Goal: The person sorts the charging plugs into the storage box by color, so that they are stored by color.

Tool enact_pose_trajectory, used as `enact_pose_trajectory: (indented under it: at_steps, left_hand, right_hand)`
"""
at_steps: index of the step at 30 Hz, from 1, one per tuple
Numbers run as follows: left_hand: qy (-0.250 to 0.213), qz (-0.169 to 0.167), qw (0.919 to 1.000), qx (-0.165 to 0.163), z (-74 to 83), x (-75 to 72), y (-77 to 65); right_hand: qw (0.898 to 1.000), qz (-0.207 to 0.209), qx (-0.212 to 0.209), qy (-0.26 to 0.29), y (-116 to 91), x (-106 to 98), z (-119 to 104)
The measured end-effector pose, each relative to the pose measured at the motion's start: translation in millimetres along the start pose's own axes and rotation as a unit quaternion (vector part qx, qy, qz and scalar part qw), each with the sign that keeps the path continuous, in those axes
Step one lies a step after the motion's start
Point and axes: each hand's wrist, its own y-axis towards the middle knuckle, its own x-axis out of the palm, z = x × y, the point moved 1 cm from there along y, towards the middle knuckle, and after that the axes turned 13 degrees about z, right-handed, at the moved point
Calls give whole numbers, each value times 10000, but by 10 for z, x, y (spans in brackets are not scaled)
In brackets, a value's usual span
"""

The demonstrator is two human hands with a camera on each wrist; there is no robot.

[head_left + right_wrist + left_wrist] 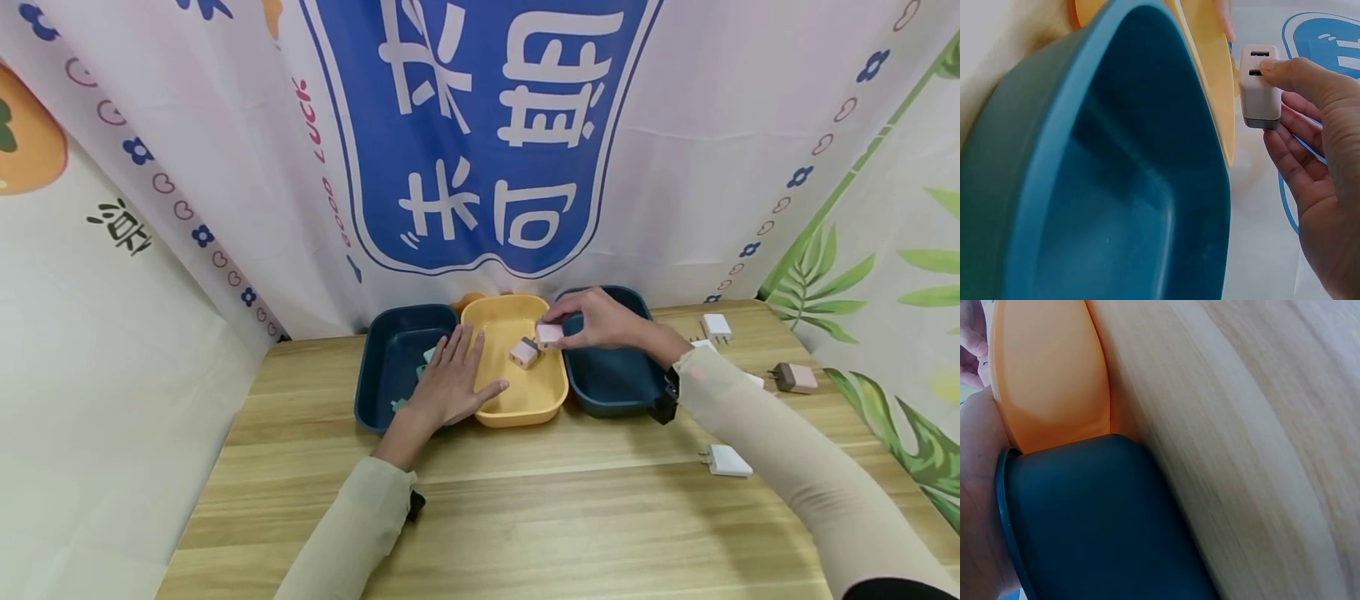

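My right hand point(600, 321) pinches a pale pink charger plug point(549, 335) between thumb and fingers, over the right side of the yellow tray point(517, 412). In the right wrist view, that charger plug point(1261, 94) shows two USB ports, with the thumb on one of them. Another pink charger plug point(524, 353), with a dark grey end, lies in the yellow tray. Fingers spread, my left hand point(447, 385) lies across the adjoining rims of the yellow tray and the left dark blue tray point(372, 375). Mint-green pieces point(429, 356) in the blue tray are partly hidden by that hand.
To the right stands another dark blue tray point(611, 392), touching the yellow one. White charger plugs point(716, 326) and a pink-and-brown charger plug point(795, 377) lie on the wooden table point(525, 517), some partly behind the right forearm. A printed curtain point(675, 192) hangs behind the trays.
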Motion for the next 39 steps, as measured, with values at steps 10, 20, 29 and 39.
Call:
enact_pose_trajectory:
  at_steps: [10,20,29,39]
  left_hand:
    - [10,-64,10000,-30,1,-5,0]
    - [29,8,10000,-8,-7,-11,-12]
    - [12,-52,10000,-6,-10,-13,-20]
    - [-20,-32,10000,3,-4,-9,-10]
  right_hand:
    - [9996,-273,66,19,20,145,-14]
    - [9984,-527,184,11,8,193,-14]
    - [9974,-682,213,50,-17,227,12]
    - [9976,-681,117,-56,-35,219,33]
